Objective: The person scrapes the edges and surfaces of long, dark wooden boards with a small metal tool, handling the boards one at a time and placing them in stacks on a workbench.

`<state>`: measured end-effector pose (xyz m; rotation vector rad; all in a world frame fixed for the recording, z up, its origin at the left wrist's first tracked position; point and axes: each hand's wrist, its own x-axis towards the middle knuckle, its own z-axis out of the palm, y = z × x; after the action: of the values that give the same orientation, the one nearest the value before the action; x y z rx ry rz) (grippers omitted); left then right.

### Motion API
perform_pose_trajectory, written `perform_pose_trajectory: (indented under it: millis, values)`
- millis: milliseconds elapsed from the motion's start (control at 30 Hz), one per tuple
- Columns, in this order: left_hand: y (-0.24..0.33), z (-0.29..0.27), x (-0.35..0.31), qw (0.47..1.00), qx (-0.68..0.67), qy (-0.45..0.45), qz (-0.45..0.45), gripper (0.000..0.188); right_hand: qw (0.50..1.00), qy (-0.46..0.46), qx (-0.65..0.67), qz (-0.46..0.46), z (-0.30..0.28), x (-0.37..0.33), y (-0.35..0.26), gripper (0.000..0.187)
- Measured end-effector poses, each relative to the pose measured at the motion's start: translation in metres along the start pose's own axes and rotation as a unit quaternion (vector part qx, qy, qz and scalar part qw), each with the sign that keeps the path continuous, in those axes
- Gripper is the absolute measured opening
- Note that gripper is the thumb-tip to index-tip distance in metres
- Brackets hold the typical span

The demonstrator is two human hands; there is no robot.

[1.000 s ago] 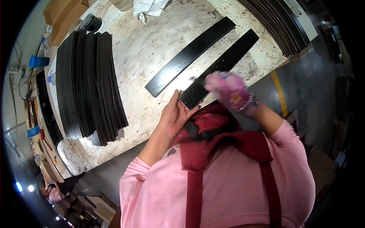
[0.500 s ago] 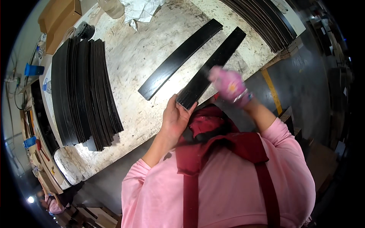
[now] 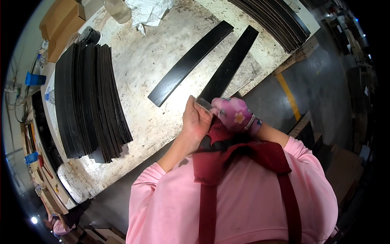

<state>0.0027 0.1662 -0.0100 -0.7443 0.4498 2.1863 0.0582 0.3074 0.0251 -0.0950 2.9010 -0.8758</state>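
At the near table edge: both hands meet over the close end of one black strip (image 3: 229, 67).
Left hand: the bare left hand (image 3: 196, 118) curls its fingers around that end of the strip, pinning it from the left side of the grip; it is closed on the strip.
Right hand: the right hand (image 3: 233, 114), in a pink flowered glove, is clenched around a small pale flat tool (image 3: 204, 104) whose tip lies against the strip's end, just between the two hands.
Held strip: long, thin and flat, it runs away from the grip across the worn white table (image 3: 142, 65), its far end resting on the tabletop.
Handling: it looks stiff yet springy and fairly light; its glossy face may be slippery, so a hold by the edges close to the end, as shown, seems steadiest. Its length would lever against a one-handed hold.
Left of the grip: a second black strip (image 3: 191, 63) lies alongside, apart from the first.
Further left: a thick stack of curved black strips (image 3: 91, 101).
Beyond the grip, right: another stack (image 3: 276, 20) at the far corner.
Beyond the grip, left: crumpled white cloth (image 3: 148, 12).
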Motion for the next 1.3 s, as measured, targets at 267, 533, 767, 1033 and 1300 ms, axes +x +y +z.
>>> perform_pose_trajectory:
  millis: [267, 533, 767, 1033, 1300]
  values:
    - [0.01, -0.025, 0.022, 0.965, -0.039, -0.249, -0.072, 0.054, 0.997, -0.075, 0.013, 0.008, -0.012, 0.002, -0.007, 0.011]
    - [0.006, -0.018, 0.012, 0.984, 0.175, -0.01, 0.036, 0.023, 0.996, 0.06, -0.048, 0.034, -0.035, 0.03, 0.025, 0.014]
    - [0.001, -0.008, -0.014, 0.974, 0.221, 0.01, 0.049, 0.027, 0.971, 0.086, -0.137, 0.179, -0.069, 0.076, 0.131, 0.007]
    - [0.018, 0.009, -0.031, 0.888, 0.435, 0.086, 0.119, 0.038, 0.999, 0.006, 0.04, 0.028, -0.05, 0.054, 0.071, 0.015]
    - [0.025, -0.02, -0.019, 0.367, 0.824, 0.024, 0.432, 0.066, 0.982, 0.093, -0.107, 0.124, -0.061, 0.073, 0.126, 0.019]
